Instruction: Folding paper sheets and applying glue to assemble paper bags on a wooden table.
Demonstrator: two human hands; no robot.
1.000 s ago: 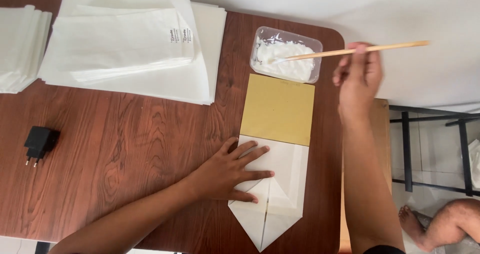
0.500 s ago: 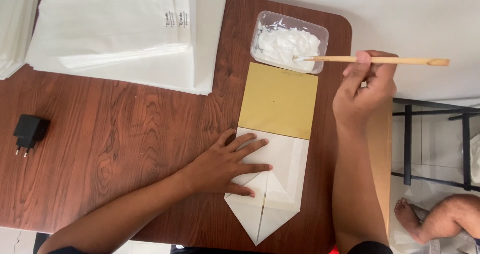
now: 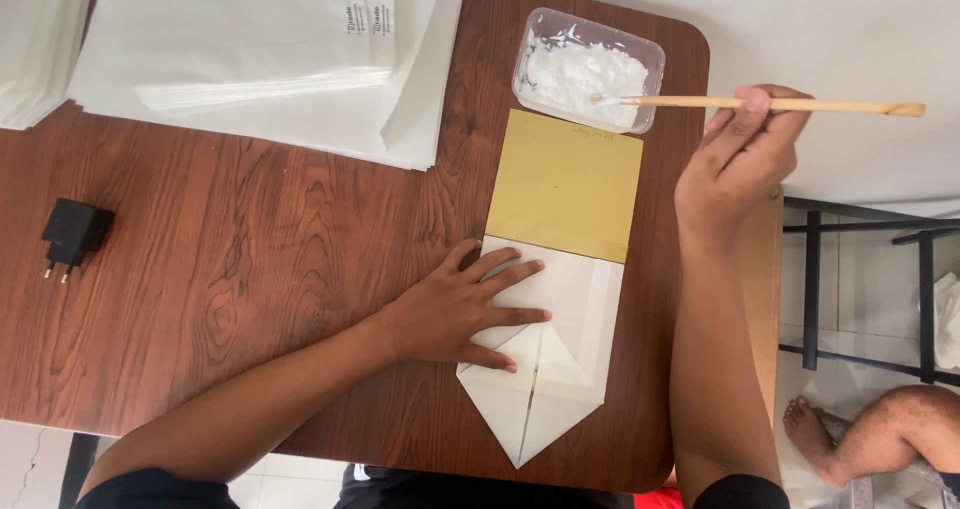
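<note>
My left hand [image 3: 462,309] lies flat with fingers spread on a folded white paper piece [image 3: 560,359] that ends in a point toward me. A yellow card [image 3: 566,184] pokes out of its far end. My right hand [image 3: 735,164] grips a wooden stick [image 3: 800,105] held level. The stick's tip rests in white paste inside a clear plastic tub [image 3: 587,69] at the table's far right corner.
Stacks of white paper sheets [image 3: 270,54] cover the far left of the brown wooden table [image 3: 240,269]. A black plug adapter [image 3: 72,234] lies near the left edge. Right of the table stand a black metal frame [image 3: 860,279] and another person's bare foot [image 3: 830,439].
My right hand has dropped lower and the stick has levelled out, its tip staying in the paste tub. My left hand keeps pressing on the folded paper.
</note>
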